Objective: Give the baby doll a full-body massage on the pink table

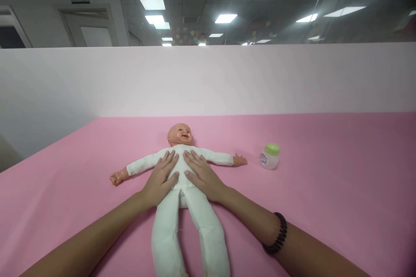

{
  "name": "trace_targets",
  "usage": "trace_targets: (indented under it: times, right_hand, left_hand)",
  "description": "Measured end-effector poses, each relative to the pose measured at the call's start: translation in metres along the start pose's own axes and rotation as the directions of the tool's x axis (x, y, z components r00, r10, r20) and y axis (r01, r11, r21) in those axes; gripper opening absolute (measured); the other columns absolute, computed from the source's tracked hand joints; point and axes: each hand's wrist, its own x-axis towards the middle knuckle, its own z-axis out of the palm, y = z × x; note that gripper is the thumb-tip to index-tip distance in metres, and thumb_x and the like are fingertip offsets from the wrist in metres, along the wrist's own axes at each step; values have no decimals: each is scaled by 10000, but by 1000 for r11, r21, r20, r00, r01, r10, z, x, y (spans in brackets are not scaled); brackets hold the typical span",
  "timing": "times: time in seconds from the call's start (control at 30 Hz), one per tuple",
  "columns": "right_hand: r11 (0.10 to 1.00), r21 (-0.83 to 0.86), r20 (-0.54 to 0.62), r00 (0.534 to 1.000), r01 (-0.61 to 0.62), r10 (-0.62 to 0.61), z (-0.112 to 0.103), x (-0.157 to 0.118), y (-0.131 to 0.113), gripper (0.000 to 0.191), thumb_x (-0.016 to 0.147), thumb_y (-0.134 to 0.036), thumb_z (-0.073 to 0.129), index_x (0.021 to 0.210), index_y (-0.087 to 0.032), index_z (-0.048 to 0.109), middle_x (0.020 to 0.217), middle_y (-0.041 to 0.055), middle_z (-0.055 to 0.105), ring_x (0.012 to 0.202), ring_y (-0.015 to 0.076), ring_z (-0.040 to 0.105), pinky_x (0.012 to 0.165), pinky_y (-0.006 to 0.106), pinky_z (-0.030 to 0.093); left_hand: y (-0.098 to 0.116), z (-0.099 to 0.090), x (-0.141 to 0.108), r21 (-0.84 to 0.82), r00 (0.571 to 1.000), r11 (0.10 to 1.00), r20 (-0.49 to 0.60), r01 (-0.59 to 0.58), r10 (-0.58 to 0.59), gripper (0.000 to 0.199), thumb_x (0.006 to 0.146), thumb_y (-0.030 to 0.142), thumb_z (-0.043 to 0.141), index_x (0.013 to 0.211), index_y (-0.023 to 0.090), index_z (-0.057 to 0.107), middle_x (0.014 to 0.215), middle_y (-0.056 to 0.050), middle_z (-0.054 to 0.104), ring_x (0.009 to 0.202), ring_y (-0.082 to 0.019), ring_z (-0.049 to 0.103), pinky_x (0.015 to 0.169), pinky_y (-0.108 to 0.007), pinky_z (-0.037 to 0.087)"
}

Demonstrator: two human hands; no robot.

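As both palms are laid flat on the cloth torso of a doll (182, 166), its head toward twelve o'clock on the pink surface (308, 220), the grip of left hand (160, 181) and right hand (205, 178) is spread wide, closed around nothing. The thin trunk could be creased or skewed by uneven pressure; the green-lidded jar (269, 156), at two o'clock, could be toppled by a sideways-swung doll arm.

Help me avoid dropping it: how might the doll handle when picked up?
The doll has a padded cloth body, so its legs may dangle. Its shiny head looks like hard plastic and could loll. Cloth should grip well.
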Motion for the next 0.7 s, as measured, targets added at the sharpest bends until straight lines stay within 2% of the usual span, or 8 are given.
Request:
trace_targets:
  times: [0.17, 0.3, 0.4, 0.57, 0.7]
  right_hand:
    - [999, -28, 28, 999, -42, 43, -2, 0, -1, 670, 1008, -566, 313, 1586, -249, 193, 1660, 28, 122, 1547, 235, 38, 1241, 541, 44]
    - [989, -47, 2, 991, -137, 137, -2, 3, 6, 720, 986, -640, 275, 1592, -272, 148, 1666, 11, 77, 1548, 232, 11, 1235, 549, 16]
    - [974, -90, -15, 978, -209, 209, -4, 5, 15, 753, 971, -679, 240, 1595, -270, 136, 1667, 17, 71, 1547, 251, 17, 1233, 549, 23]
    - [918, -254, -88, 952, -305, 292, -14, 4, 44, 763, 981, -663, 168, 1579, -194, 245, 1640, 97, 230, 1533, 285, 139, 1230, 537, 50]
    - [897, -374, -113, 971, -237, 209, -27, 1, 66, 684, 1011, -584, 189, 1515, -171, 394, 1534, 125, 447, 1455, 292, 336, 1223, 515, 105]
  left_hand:
    - [-4, 1, 1, -36, 1000, 999, 13, 29, -28, 660, 995, 528, 345, 1568, 212, 260, 1658, -58, 135, 1542, -261, 33, 1242, -532, 64]
    - [-7, -2, 2, -35, 999, 999, 17, 32, -31, 661, 993, 556, 337, 1567, 235, 270, 1661, -47, 129, 1542, -255, 27, 1243, -522, 58]
    - [-13, -5, 4, 7, 998, 998, 18, 63, -63, 642, 993, 579, 307, 1561, 282, 283, 1667, -30, 98, 1541, -270, 8, 1232, -557, 57]
    - [-33, -13, 10, 140, 992, 982, -5, 128, -128, 641, 994, 610, 234, 1567, 322, 254, 1667, -46, 108, 1538, -292, 40, 1219, -587, 82]
    - [-49, -19, 11, 265, 991, 955, -14, 131, -132, 633, 1002, 594, 205, 1570, 317, 245, 1641, -61, 246, 1533, -286, 127, 1220, -583, 72]
